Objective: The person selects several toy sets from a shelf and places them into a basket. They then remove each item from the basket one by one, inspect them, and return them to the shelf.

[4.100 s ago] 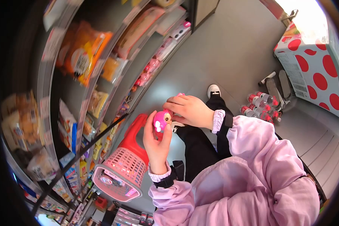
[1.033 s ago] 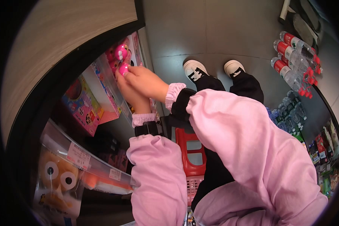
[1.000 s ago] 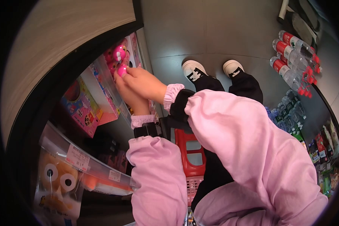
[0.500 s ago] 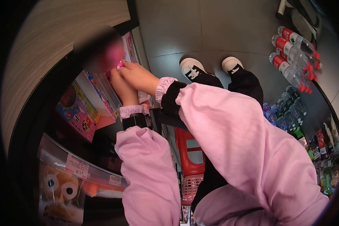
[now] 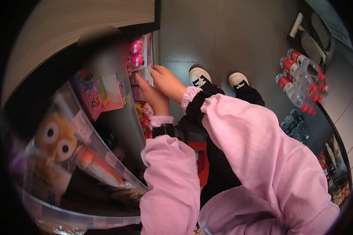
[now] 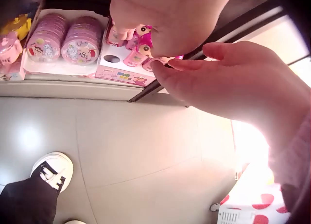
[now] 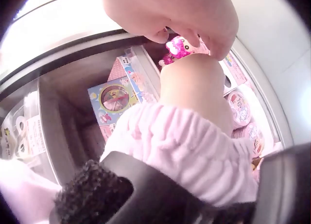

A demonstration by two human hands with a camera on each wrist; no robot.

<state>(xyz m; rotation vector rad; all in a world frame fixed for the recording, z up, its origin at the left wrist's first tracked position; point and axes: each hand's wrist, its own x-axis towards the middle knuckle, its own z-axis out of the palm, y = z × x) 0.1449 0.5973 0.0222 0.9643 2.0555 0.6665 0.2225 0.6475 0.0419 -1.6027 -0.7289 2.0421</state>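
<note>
Two shiny pink big-eyed toys [image 5: 137, 60] sit in a display box at the end of the low shelf. Below them, in the head view, my left hand [image 5: 155, 96] reaches over the shelf edge with its fingers extended. My right hand [image 5: 170, 83] crosses just above the left wrist, nothing visible in its fingers. In the left wrist view, the left hand [image 6: 167, 22] hangs over the pink toys and covers part of them. There the right hand [image 6: 238, 76] comes in from the right with straight, relaxed fingers. The right wrist view shows a pink toy [image 7: 180, 47] between the hands.
Stacked round purple tubs [image 6: 81, 44] stand beside the toy box. A colourful boxed toy [image 5: 92, 94] lies further inside the shelf. A red basket handle [image 5: 200, 162] shows by the legs. Bottles with red caps [image 5: 298, 78] stand on the floor at right.
Earlier the hands held a pink toy near the basket, then at the display box. Now they have drawn back from the box, and the toys sit in it without a grip.
</note>
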